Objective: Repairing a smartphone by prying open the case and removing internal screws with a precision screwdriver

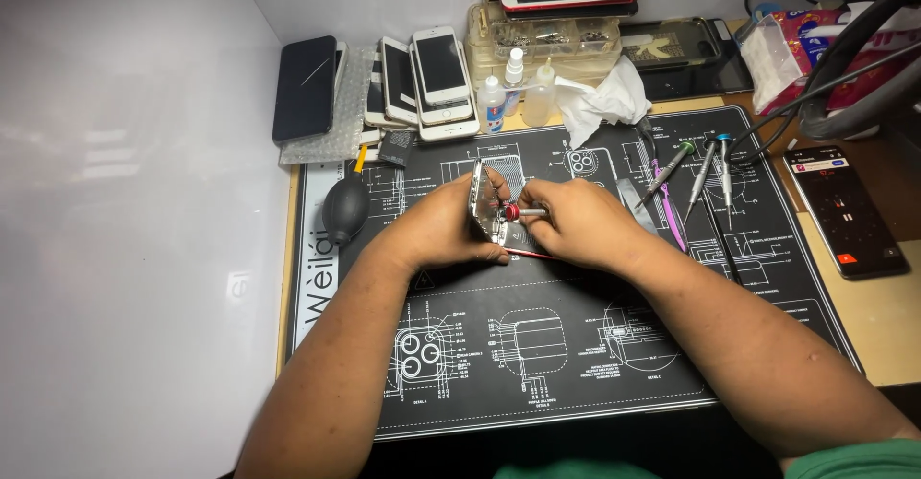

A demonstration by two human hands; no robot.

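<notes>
Over the black work mat [576,364], both hands close together: left hand [446,225] gripping a tilted phone frame [483,203], right hand [576,222] clasping a red-collared screwdriver [523,212].

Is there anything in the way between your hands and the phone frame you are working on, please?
Nothing visible: the left hand already grips the phone frame, tilted on edge, and the right hand presses a red-collared screwdriver against it.

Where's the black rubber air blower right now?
In the head view, the air blower lies on the black mat's left edge, just left of the left hand, below the stacked phones.
</notes>
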